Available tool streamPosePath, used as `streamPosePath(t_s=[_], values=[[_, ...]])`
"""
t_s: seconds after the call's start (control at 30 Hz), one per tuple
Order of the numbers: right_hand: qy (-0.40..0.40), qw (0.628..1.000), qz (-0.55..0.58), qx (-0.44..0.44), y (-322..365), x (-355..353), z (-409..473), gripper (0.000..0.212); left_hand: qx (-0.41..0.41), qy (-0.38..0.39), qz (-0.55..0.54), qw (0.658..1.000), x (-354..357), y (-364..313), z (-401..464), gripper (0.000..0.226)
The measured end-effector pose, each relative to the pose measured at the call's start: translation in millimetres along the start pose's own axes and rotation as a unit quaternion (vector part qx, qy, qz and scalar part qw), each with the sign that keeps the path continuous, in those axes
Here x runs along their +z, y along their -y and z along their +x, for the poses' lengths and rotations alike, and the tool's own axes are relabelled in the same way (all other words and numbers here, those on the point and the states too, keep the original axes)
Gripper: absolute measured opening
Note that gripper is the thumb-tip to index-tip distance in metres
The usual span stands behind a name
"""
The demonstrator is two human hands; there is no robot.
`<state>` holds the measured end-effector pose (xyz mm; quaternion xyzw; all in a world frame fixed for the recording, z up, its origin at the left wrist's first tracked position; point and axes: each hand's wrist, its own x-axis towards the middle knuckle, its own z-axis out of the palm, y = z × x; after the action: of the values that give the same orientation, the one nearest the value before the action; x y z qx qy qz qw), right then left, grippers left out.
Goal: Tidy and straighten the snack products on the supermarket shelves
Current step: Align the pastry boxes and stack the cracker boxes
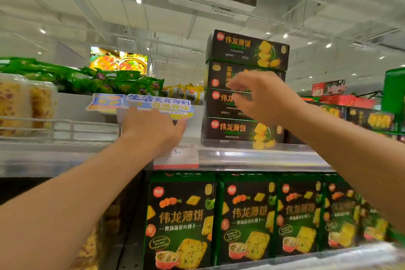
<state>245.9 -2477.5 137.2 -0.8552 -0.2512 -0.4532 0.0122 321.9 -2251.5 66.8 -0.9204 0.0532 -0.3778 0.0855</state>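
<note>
A stack of several dark green biscuit boxes [238,131] stands on the top shelf [252,155], right of centre. The second box from the top [221,72] faces a different way from the others. My right hand [260,96] hovers in front of the stack's middle boxes, fingers loosely bent and blurred, with nothing in it. My left hand [151,129] reaches to the lower edge of a blue and yellow shelf sign [142,102], with its thumb spread to the right. Whether its fingertips hold the sign is hidden.
Upright boxes of the same biscuit brand [182,215] fill the shelf below. Green snack bags [87,81] and yellow packets [192,92] lie behind the sign. Clear tubs of snacks [22,103] sit at the left behind a wire rail [72,127]. A price tag [177,155] hangs on the shelf edge.
</note>
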Motion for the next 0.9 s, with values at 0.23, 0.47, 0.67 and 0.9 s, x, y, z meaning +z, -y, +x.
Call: streamPosePath(t_s=[0.23,0.47,0.67,0.9], values=[[-0.011,0.994,-0.094,0.054,-55,-21,90,0.077,-0.014,-0.082,-0.093,0.992,17,-3,-2,0.055],[0.079,0.990,-0.076,0.092,-71,-20,120,0.081,-0.062,-0.034,-0.113,0.991,13,-6,-3,0.050],[0.041,0.995,-0.059,0.074,-80,-24,121,0.076,-0.064,-0.028,-0.108,0.992,12,-6,-2,0.052],[0.010,0.994,-0.103,0.021,-76,-29,112,0.078,-0.050,-0.067,-0.114,0.990,12,-8,-5,0.050]])
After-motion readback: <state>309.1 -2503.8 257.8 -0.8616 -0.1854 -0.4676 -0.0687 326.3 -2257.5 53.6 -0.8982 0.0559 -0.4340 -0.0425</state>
